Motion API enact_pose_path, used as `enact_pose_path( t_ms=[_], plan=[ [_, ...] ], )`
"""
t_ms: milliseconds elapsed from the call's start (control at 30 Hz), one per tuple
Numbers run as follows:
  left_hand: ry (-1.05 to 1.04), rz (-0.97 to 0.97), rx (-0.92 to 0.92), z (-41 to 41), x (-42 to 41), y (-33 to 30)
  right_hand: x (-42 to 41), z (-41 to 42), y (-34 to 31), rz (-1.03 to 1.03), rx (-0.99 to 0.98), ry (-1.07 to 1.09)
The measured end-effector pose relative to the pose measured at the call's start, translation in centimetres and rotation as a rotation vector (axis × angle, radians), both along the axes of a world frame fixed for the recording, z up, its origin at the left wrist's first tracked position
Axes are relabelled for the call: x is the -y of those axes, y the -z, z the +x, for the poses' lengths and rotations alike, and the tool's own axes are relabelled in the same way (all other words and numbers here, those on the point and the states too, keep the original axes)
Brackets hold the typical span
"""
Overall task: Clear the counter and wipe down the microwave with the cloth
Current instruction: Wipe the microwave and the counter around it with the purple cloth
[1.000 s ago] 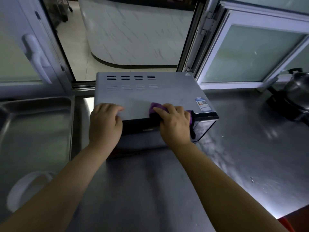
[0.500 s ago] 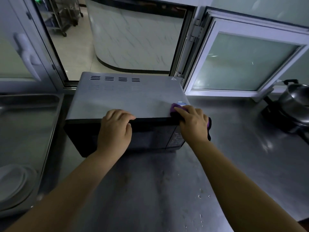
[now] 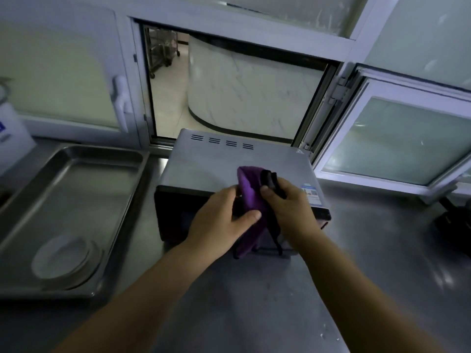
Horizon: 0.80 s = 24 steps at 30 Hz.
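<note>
Purple cloth (image 3: 251, 197), two hands, one microwave (image 3: 219, 166)

**Operator body, head cam**

Two bare forearms enter from the bottom edge, both uncovered right down to the frame edge; no sleeve cuff shows on either one. Left hand (image 3: 219, 220): bare, thumbnail cut short and plain. Right hand (image 3: 293, 210): bare too, the one visible fingernail also short and unpainted. Nothing worn on either wrist as far as the view shows. Slight motion blur on the lower forearms, so fine detail there can't be made out. Rest of the body is out of shot.
</note>
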<state>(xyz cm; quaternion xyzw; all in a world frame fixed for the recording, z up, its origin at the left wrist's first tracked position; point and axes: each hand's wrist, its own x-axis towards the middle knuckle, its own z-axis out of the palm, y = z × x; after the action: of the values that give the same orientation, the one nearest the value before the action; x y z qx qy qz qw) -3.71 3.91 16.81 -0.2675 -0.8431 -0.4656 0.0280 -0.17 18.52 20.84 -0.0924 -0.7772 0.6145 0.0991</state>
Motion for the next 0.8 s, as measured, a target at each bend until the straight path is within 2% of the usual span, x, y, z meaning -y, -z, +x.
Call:
enact_pose_path(
  t_ms=[67, 167, 400, 500, 567, 667, 733, 800],
  plan=[
    [-0.028, 0.075, 0.112, -0.1, 1.3, 0.1, 2.3, -0.7, -0.3, -0.078, -0.001, -0.024],
    [-0.142, 0.165, 0.162, -1.1, 4.4, 0.8, 5.3, -2.2, -0.3, -0.176, 0.021, -0.038],
    [-0.456, 0.459, 0.412, -3.8, 13.6, -0.1, 9.9, -7.1, 1.7, 0.090, 0.059, -0.104],
    [-0.553, 0.511, 0.390, -5.7, 17.1, -0.2, 10.8, -9.3, 2.5, 0.184, 0.014, -0.041],
    [-0.600, 0.475, 0.308, -7.1, 18.6, 0.4, 11.1, -10.8, 3.0, 0.242, -0.015, 0.033],
    [-0.541, 0.270, 0.184, -9.2, 19.2, 2.3, 10.9, -12.9, 3.8, 0.365, -0.036, 0.108],
    [-0.406, 0.142, 0.147, -10.0, 18.4, 3.6, 10.6, -14.0, 4.3, 0.499, -0.041, 0.110],
    [-0.192, 0.095, 0.149, -9.9, 17.4, 5.2, 10.5, -15.0, 4.8, 0.682, -0.068, 0.096]
  ],
)
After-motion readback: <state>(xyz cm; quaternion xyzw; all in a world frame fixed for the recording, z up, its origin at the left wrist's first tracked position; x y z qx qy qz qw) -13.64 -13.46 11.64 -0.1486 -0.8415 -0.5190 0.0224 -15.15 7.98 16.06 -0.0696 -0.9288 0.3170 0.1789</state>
